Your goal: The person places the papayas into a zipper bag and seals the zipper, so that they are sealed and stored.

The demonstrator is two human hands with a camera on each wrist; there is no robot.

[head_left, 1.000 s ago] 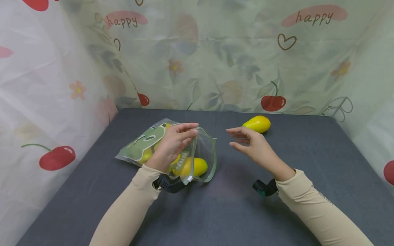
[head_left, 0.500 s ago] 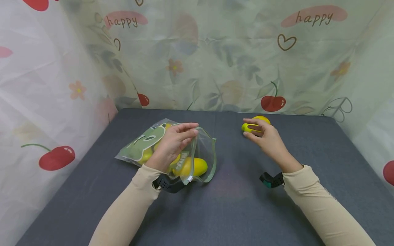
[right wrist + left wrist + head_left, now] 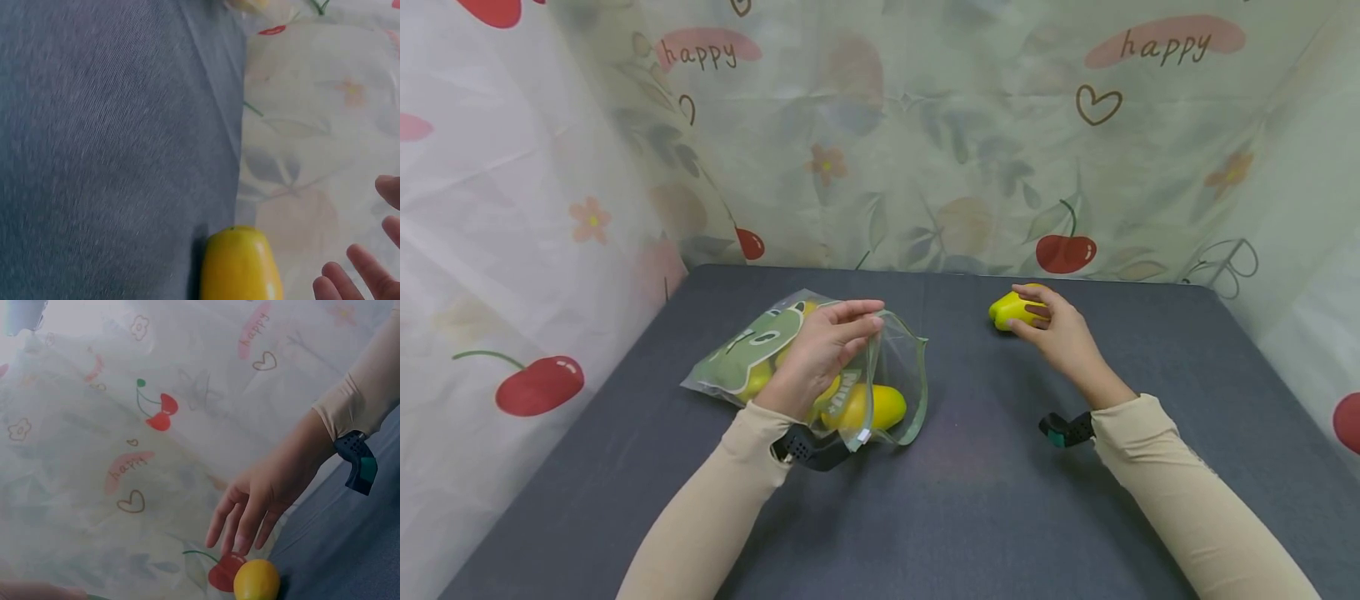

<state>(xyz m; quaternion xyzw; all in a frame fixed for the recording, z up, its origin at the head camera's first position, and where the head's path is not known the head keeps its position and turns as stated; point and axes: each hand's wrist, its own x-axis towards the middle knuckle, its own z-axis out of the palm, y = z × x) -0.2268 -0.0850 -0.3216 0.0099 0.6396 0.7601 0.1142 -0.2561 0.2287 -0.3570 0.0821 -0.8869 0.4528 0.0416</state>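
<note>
A clear zip bag point(image 3: 721, 367) with a green animal-face print lies on its side at the left of the table. My left hand point(image 3: 816, 354) rests over it and pinches the upper rim of its mouth, holding it apart. Several yellow fruits show inside, one a smooth oblong fruit point(image 3: 889, 407) near the opening. Farther back on the right, my right hand point(image 3: 1067, 337) hovers with spread, bent fingers beside another elongated yellow fruit point(image 3: 1009, 310), partly hidden by them. The right wrist view shows fingers point(image 3: 369, 272) apart from that fruit point(image 3: 240, 269).
A dark grey cloth covers the table point(image 3: 955, 517). Patterned fabric point(image 3: 910, 167) hangs behind it and at both sides. A black band with a small device point(image 3: 1066, 429) is worn at each wrist.
My right hand has moved right and back, to the fruit at the back of the table. That fruit has turned slightly. The left hand and the bag have stayed still.
</note>
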